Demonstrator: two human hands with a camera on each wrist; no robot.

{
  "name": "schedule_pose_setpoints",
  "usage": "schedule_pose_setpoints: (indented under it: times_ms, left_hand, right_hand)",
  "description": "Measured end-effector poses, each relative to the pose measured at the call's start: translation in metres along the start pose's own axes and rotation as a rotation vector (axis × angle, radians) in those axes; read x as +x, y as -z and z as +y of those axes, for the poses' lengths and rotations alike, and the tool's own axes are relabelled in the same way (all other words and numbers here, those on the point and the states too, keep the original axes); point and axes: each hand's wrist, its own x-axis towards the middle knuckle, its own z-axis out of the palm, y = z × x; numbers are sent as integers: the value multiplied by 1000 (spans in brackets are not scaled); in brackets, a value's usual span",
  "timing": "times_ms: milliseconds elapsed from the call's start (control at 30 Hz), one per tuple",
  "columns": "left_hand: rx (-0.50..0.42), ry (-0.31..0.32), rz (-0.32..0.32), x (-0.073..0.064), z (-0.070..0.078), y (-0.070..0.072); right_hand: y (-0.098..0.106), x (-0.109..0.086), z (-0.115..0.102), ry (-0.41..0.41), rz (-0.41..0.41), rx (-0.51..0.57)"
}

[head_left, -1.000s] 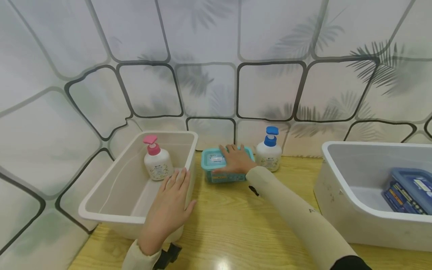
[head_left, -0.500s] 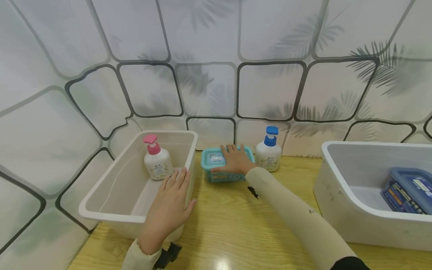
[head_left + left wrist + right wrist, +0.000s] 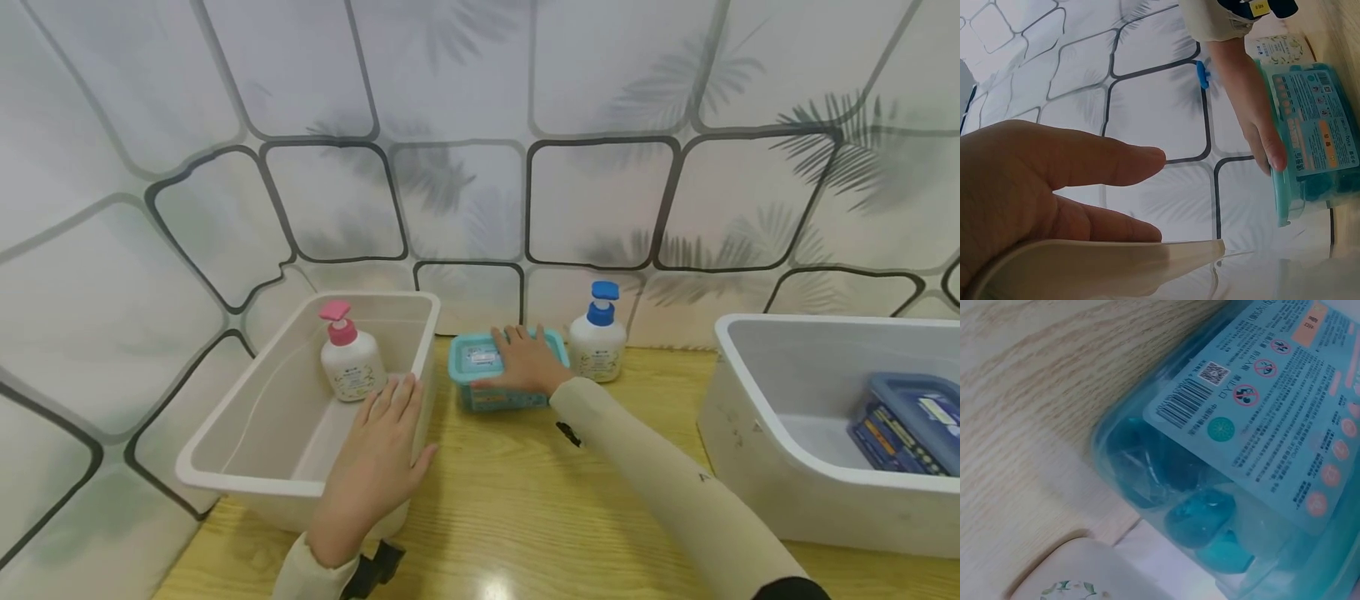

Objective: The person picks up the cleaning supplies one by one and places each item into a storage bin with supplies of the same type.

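My left hand (image 3: 375,467) rests on the near right rim of a white plastic bin (image 3: 247,481), its fingers straight. In that bin stands a white pump bottle (image 3: 354,367) with a pink head. My right hand (image 3: 525,364) grips a teal-lidded tub of laundry pods (image 3: 502,400) from above, fingers spread to the far edge of the lid and thumb at the front rim. Blue pods (image 3: 1200,515) show through the tub's clear wall in the right wrist view. Just right of the tub is a white pump bottle (image 3: 597,346) with a blue head.
A second white bin (image 3: 738,425) stands at the right, holding a dark blue lidded box (image 3: 911,417). The wooden table (image 3: 517,492) runs back to a patterned wall (image 3: 457,200) close behind the tub and bottle.
The tub has shifted very slightly toward the front and right together with my right hand. My left hand has stayed in place on the bin's rim.
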Motion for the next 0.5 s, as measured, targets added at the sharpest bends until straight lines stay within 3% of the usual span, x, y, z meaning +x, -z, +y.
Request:
schedule_pose_setpoints:
  times_ms: [333, 500]
  left_hand:
    - [-1, 3, 2, 0, 1, 0]
    - [-10, 12, -5, 0, 1, 0]
  right_hand:
    - [3, -5, 3, 10, -51, -2]
    - [8, -4, -1, 13, -32, -55]
